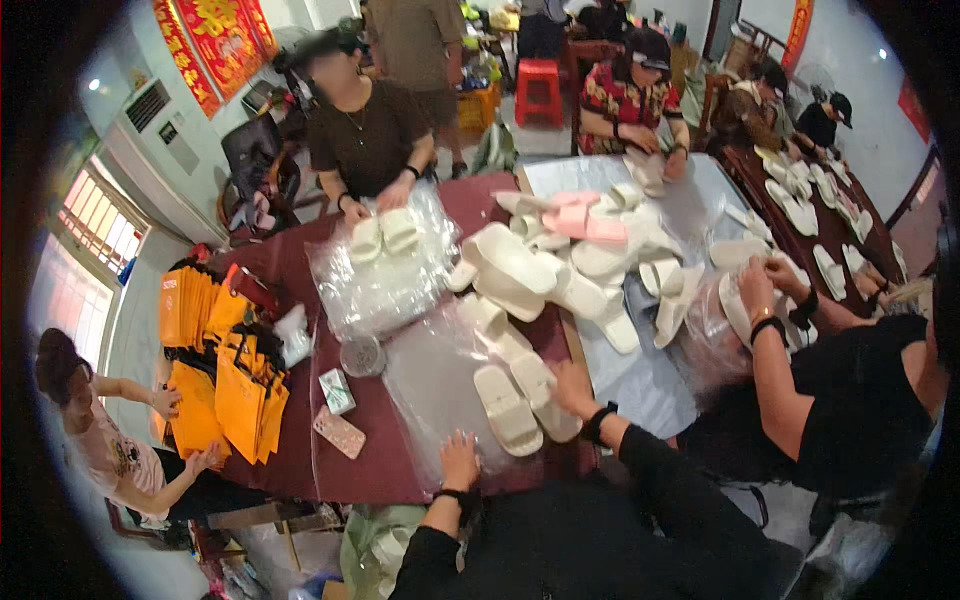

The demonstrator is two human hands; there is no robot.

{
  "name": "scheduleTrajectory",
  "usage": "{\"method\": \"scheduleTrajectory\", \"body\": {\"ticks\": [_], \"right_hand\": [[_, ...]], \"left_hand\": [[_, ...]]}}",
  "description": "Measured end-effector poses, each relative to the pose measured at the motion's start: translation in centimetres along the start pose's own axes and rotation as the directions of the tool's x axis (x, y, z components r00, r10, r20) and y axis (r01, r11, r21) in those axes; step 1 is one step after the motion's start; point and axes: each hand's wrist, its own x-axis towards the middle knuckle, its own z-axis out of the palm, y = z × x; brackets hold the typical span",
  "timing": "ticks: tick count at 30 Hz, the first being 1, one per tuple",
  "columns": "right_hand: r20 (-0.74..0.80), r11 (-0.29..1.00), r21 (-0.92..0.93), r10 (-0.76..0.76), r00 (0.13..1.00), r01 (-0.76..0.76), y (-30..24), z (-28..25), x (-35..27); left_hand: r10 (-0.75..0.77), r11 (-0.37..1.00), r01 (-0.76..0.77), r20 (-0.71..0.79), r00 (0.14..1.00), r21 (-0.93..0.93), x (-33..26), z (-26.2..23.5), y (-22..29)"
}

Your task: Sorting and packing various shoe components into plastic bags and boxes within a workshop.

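My left hand (460,463) rests with its fingers spread on the near edge of a stack of clear plastic bags (425,375). Beside it lies a white slide slipper (508,412), toe toward the table's near edge or away, I cannot tell which. My right hand (574,390) is closed at the side of a second white slipper (532,372), which lies against the first. A heap of white slippers (505,262) spreads just beyond, with a pink slipper (585,222) on top.
Yellow bags (245,400) stand at the left, near a person handling them. A phone (339,433), a small box (337,391) and a round container (362,355) lie left of the plastic. Across the table, a person holds white slippers (383,238); another works at my right.
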Motion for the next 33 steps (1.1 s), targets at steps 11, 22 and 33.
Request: {"method": "scheduleTrajectory", "body": {"ticks": [11,22,33], "right_hand": [[0.534,0.976,0.030,-0.197,0.822,0.214,-4.0,2.9,-1.0],[0.266,0.935,0.342,0.000,0.964,-0.095,-0.6,-1.4,-3.3],[0.690,-0.395,0.629,-0.113,0.715,-0.670,1.1,0.8,-7.1]], "left_hand": [[0.040,0.999,-0.040,-0.004,0.999,0.010,0.3,1.5,-1.0],[0.071,0.997,-0.072,-0.095,0.993,-0.001,0.7,1.6,-1.1],[0.162,0.987,-0.158,-0.174,0.971,0.040,1.9,0.7,-1.9]]}}
